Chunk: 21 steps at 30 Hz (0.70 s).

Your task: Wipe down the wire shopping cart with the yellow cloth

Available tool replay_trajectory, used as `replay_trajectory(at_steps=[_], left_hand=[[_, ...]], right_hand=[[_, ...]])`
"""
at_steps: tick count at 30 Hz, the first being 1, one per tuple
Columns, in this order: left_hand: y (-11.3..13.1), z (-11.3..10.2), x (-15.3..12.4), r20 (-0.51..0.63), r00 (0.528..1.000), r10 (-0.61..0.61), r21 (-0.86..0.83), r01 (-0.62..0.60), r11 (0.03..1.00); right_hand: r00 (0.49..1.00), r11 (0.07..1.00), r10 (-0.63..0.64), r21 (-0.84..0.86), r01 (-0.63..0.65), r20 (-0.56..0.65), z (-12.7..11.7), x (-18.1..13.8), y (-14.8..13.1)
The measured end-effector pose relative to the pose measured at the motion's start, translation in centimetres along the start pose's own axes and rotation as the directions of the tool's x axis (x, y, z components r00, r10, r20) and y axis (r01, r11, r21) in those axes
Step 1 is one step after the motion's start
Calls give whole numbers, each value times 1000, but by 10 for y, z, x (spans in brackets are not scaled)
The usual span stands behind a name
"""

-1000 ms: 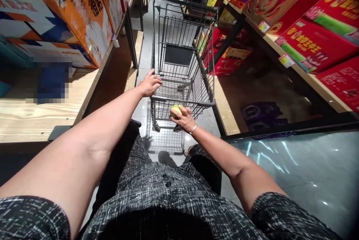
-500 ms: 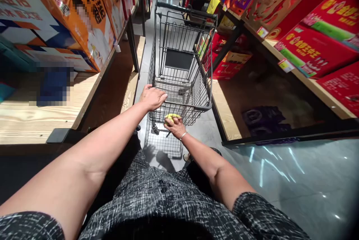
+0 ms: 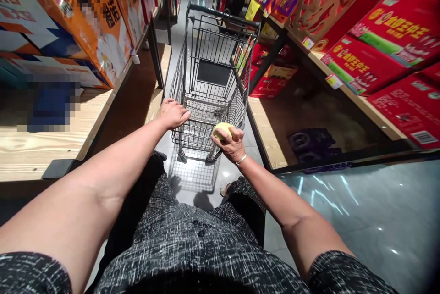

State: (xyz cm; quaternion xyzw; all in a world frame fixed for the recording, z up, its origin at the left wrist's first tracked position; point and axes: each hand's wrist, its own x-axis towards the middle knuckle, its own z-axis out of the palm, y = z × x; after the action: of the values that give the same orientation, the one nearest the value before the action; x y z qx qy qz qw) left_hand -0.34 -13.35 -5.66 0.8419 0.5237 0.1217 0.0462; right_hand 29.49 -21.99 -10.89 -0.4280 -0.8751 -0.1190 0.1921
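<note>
A dark wire shopping cart (image 3: pixel 211 73) stands in the aisle in front of me, its basket holding nothing I can make out. My left hand (image 3: pixel 172 113) is closed over the left corner of the near rim. In my right hand (image 3: pixel 233 145) is a rounded pale yellow pad (image 3: pixel 222 130); whether it is a sponge or a folded cloth I cannot tell. That hand is at the near right corner of the basket, fingers curled round the pad. Whether the pad touches the wire is hidden.
Shelving lines both sides close by. Orange boxes (image 3: pixel 79 23) stand on the left wooden shelf (image 3: pixel 44 149), near a blurred-out dark blue item (image 3: pixel 50 103). Red boxes (image 3: pixel 374 64) fill the right shelf, with purple packs (image 3: pixel 312 145) below. Grey tiled floor (image 3: pixel 330 220) lies around the cart.
My right hand has moved right and up with the yellow pad, from the middle of the cart's near side to its right corner. The view has shifted slightly; my left hand stays on the rim.
</note>
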Motion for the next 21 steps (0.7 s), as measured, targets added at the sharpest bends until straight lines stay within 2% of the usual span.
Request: replay_trajectory(at_steps=[3, 5, 8, 11, 14, 17, 19, 21], left_hand=[[11, -7, -5, -20, 1000, -6, 114, 8, 993], [25, -11, -9, -71, 997, -43, 134, 52, 990], [46, -12, -16, -46, 995, -87, 47, 90, 995], [58, -9, -21, 65, 997, -29, -82, 34, 996], [58, -6, -23, 89, 996, 12, -108, -3, 994], [51, -4, -23, 77, 997, -19, -100, 27, 995], [46, -3, -21, 67, 997, -25, -92, 31, 995], [41, -3, -20, 58, 998, -23, -91, 28, 995]], right_hand=[[984, 992, 92, -75, -104, -153, -14, 8, 6], [984, 990, 111, -70, -121, -139, -6, 2, 1], [991, 996, 90, 1, -91, 96, 23, -20, -13], [936, 993, 80, 56, -105, 343, 54, -48, -29], [909, 989, 86, 72, -126, 408, 72, -62, -37], [909, 989, 64, 98, -114, 412, 69, -61, -31], [910, 988, 43, 115, -99, 412, 57, -56, -19], [931, 989, 62, 106, -107, 360, 36, -50, -5]])
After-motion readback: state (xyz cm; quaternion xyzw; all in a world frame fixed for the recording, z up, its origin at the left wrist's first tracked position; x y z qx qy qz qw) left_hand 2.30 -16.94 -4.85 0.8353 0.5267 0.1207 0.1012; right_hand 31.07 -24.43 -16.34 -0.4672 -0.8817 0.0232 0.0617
